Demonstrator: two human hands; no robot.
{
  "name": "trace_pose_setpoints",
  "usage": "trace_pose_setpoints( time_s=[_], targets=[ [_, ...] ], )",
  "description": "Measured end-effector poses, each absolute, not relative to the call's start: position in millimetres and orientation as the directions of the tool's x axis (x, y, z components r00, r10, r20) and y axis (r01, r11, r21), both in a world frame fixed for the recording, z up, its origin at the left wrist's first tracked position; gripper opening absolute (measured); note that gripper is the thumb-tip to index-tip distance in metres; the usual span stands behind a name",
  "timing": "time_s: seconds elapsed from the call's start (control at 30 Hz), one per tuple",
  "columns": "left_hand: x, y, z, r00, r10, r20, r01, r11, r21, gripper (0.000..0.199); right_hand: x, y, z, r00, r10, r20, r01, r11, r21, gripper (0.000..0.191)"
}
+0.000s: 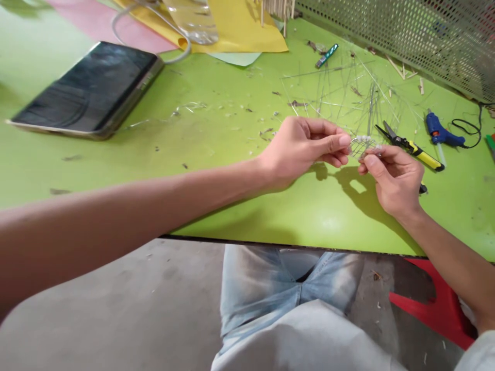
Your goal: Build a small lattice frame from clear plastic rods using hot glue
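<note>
Between my hands is a small wire piece with clear and whitish bits along it (362,140), held just above the green table (216,149). My left hand (309,147) pinches its left end between thumb and fingertips. On the other end, my right hand (392,172) is closed with thumb against fingers. The piece is too small to make out fully, and the fingertips cover its ends. Just behind my right hand lie pliers (415,149) with yellow and black handles, partly hidden by that hand. Loose thin wires (348,98) are scattered beyond my hands.
A blue glue gun (443,131) with its cord lies at the right. A tablet-like device (88,93) rests at the left. Behind are yellow paper (247,26), a clear bottle (195,20), a small green tool (327,55) and a perforated panel (410,41). A red stool (436,309) stands below.
</note>
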State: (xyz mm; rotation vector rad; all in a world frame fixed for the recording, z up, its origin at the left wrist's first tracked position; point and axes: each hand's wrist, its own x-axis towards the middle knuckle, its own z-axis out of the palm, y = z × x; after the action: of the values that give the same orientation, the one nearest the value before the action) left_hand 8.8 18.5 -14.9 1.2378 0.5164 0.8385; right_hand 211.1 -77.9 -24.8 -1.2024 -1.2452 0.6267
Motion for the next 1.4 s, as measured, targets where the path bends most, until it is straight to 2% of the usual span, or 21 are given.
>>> trace_pose_setpoints(
  time_s=[0.17, 0.33, 0.47, 0.6, 0.9, 1.13, 1.4],
  targets=[
    [8.5, 9.2, -8.9, 0.523, 0.835, 0.171, -0.238, -0.049, 0.970, 0.046, 209.6, -76.7, -24.5, 0.310, 0.865, 0.394, 0.253, 0.324, -0.912, 0.033],
    [6.7, 6.3, -8.1, 0.503, 0.849, 0.162, -0.170, -0.087, 0.982, 0.027, 208.3, -77.2, -23.5, 0.315, 0.882, 0.350, 0.237, 0.284, -0.929, 0.037],
    [6.9, 6.5, -11.4, 0.512, 0.842, 0.168, -0.141, -0.111, 0.984, 0.014, 207.1, -78.6, -23.3, 0.315, 0.877, 0.364, 0.286, 0.278, -0.917, 0.032],
    [7.2, 6.3, -11.9, 0.532, 0.828, 0.176, -0.142, -0.118, 0.983, 0.014, 207.5, -78.9, -23.4, 0.309, 0.877, 0.368, 0.269, 0.290, -0.918, 0.027],
    [8.2, 5.9, -9.8, 0.549, 0.816, 0.180, -0.151, -0.115, 0.982, 0.008, 209.1, -78.0, -25.0, 0.297, 0.884, 0.360, 0.295, 0.274, -0.915, 0.032],
    [7.6, 4.9, -12.7, 0.545, 0.822, 0.168, -0.112, -0.127, 0.986, 0.020, 208.7, -78.3, -23.8, 0.298, 0.887, 0.353, 0.283, 0.272, -0.920, 0.032],
    [9.2, 3.9, -14.5, 0.544, 0.818, 0.187, -0.137, -0.133, 0.982, 0.008, 206.5, -80.1, -19.3, 0.263, 0.904, 0.336, 0.295, 0.256, -0.921, 0.030]
  ],
)
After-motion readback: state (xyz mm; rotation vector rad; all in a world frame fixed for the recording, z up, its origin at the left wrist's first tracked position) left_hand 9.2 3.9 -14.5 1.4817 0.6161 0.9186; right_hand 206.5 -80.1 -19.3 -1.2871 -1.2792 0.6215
